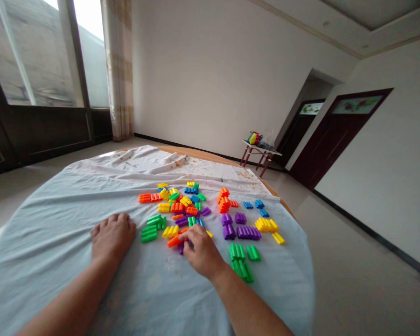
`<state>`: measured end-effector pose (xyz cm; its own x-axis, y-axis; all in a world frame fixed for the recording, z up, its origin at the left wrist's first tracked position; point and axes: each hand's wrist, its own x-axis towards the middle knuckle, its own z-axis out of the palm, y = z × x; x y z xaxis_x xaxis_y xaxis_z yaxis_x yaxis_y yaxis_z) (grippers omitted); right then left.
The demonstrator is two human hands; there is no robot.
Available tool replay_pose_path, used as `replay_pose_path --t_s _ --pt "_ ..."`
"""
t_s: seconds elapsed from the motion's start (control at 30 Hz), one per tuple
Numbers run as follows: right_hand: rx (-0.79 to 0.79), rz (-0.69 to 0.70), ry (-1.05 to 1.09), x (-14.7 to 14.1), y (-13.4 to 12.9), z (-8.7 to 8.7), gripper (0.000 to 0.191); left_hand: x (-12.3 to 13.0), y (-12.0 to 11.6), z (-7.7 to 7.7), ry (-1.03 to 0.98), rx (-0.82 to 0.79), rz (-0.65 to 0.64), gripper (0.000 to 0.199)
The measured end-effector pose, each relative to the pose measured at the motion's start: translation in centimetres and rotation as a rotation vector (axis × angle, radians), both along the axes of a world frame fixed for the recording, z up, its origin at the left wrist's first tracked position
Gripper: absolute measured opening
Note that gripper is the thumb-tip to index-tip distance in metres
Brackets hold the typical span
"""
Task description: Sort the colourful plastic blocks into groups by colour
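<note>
The person's right hand (202, 250) rests at the near edge of a mixed heap of ridged plastic blocks (177, 210). Its fingers (188, 238) are closed narrow on one small block (191, 243), which is mostly hidden, so its colour is hard to tell. Just beside these fingers lie a purple block (181, 248) and an orange block (174, 241), whose long axis goes from near left to far right. The left hand (112, 237) lies open and flat on the pale blue cloth (52, 252) of a round table, holding nothing. It stays left of the heap and is not touching it, so the right hand is the nearer one. To the right of the heap, blocks lie in groups by colour: purple blocks (240, 232), green blocks (238, 252), yellow blocks (266, 225) and blue blocks (255, 204). Far beyond the table is a small red-legged table (261, 148).
</note>
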<state>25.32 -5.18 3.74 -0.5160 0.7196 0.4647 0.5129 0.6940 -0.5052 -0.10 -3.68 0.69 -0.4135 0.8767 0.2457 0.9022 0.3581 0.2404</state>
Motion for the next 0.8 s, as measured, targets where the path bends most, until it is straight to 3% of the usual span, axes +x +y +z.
replay_pose_path --t_s 0.2,0.4,0.47,0.63,0.8 --pt "0.0 -0.092 -0.109 -2.9 3.1 0.0 0.028 0.1 -0.1 0.1 0.016 -0.01 0.008 0.039" --pt "-0.187 -0.17 -0.466 -5.5 4.3 0.3 0.038 0.1 -0.1 0.2 0.006 -0.022 0.003 0.04" --pt "-0.191 -0.15 -0.49 -5.7 4.3 0.3 0.039 0.1 -0.1 0.3 0.005 -0.025 0.007 0.041" --pt "-0.055 -0.052 -0.28 -4.2 2.9 0.4 0.043 0.3 -0.3 0.7 0.013 -0.059 0.011 0.043" --pt "-0.087 0.114 -0.271 -0.9 -0.3 0.1 0.049 0.1 0.2 0.8 0.006 -0.11 -0.001 0.047"
